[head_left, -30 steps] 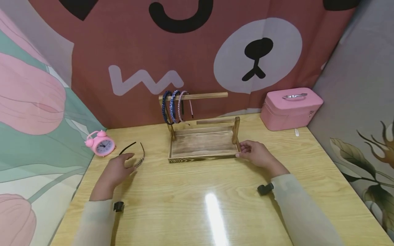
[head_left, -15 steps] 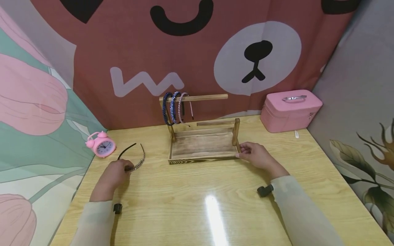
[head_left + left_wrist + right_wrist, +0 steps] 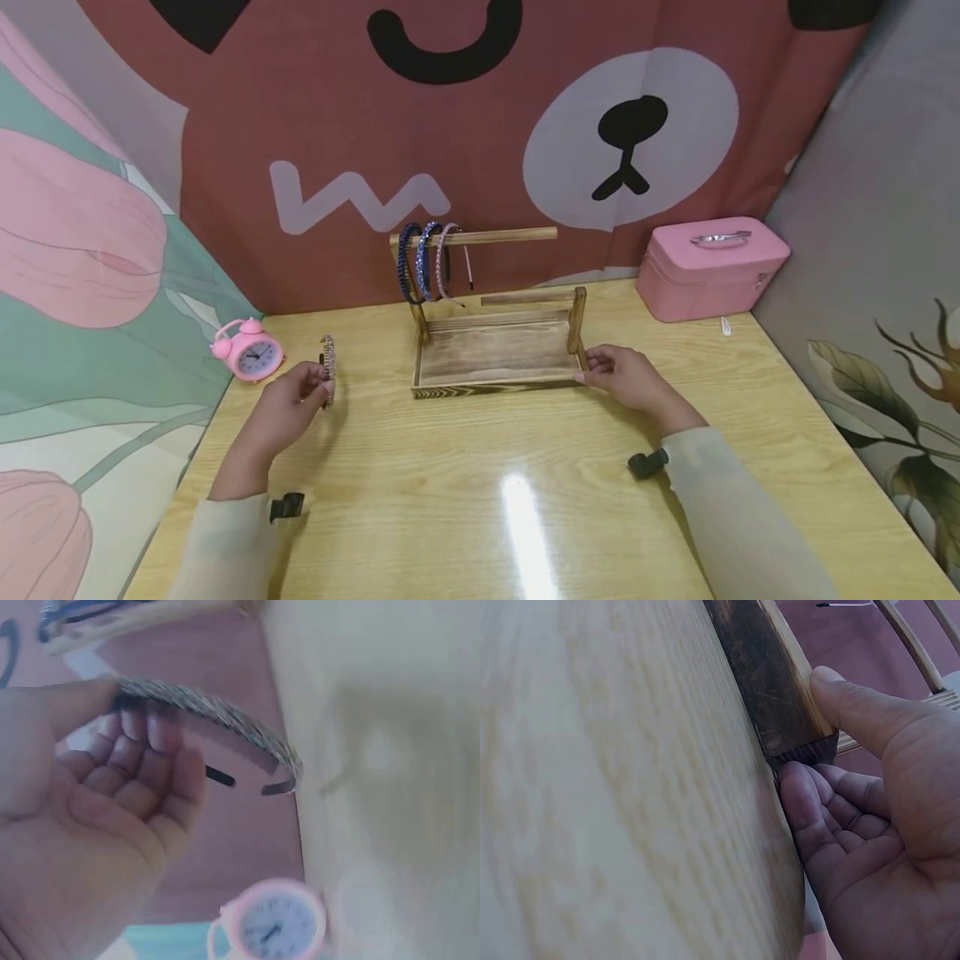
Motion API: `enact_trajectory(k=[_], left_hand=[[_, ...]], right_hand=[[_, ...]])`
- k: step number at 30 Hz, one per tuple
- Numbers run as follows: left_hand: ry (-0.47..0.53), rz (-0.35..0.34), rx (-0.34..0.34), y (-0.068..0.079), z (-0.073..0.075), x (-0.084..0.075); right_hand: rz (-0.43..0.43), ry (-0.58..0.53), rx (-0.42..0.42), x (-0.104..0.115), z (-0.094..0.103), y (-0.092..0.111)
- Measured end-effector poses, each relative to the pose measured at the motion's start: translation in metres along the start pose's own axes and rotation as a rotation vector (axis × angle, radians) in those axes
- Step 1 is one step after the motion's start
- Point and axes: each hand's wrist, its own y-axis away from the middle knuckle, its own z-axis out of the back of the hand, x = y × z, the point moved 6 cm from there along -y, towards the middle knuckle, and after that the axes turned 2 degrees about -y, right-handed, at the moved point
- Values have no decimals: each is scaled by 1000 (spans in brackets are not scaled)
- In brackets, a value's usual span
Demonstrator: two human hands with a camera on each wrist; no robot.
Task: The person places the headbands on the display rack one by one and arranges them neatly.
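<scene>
My left hand (image 3: 281, 412) pinches a glittery, silvery-brown headband (image 3: 330, 362) between thumb and fingers, just above the table. In the left wrist view the headband (image 3: 217, 712) arches away from the fingertips, its dark ends showing behind. My right hand (image 3: 626, 379) grips the near right corner of a wooden rack (image 3: 491, 386), thumb against the edge and fingers curled at the side. From the rack's upper left bar hang a dark blue headband (image 3: 402, 271), a sparkly blue headband (image 3: 422, 267) and a pink headband (image 3: 441, 267).
A pink alarm clock (image 3: 255, 354) stands left of the left hand. At the back right sits a pink case (image 3: 708, 279) with a silver handle, and a small white hair clip (image 3: 725, 326) lies before it. Bear-print cloth (image 3: 337, 108) hangs behind the table (image 3: 420, 500).
My left hand has closed on the headband and lifted it off the table, turning it nearly edge-on to the head view. The right hand stays at the rack's corner.
</scene>
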Motion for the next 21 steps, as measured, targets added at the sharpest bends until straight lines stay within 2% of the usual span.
enact_trajectory(k=[2,6,9,11,13,21], left_hand=[[185,1,20,-1,0,-6],[673,-8,78,-3,-5,-10],[971,-46,123,-5,-10,-13],[1069,-72,141,-6,-10,-16],[1126,-100,153,-7,-10,-19],[1222,-254,205,-11,-10,-31]], right_hand=[[2,-4,-5,-1,0,0],[8,-8,-10,-2,0,0],[8,-9,-7,-3,-1,-1],[9,-14,-3,-4,-2,-1],[9,-19,1,-5,-2,-1],[7,-27,-4,-6,-1,-1]])
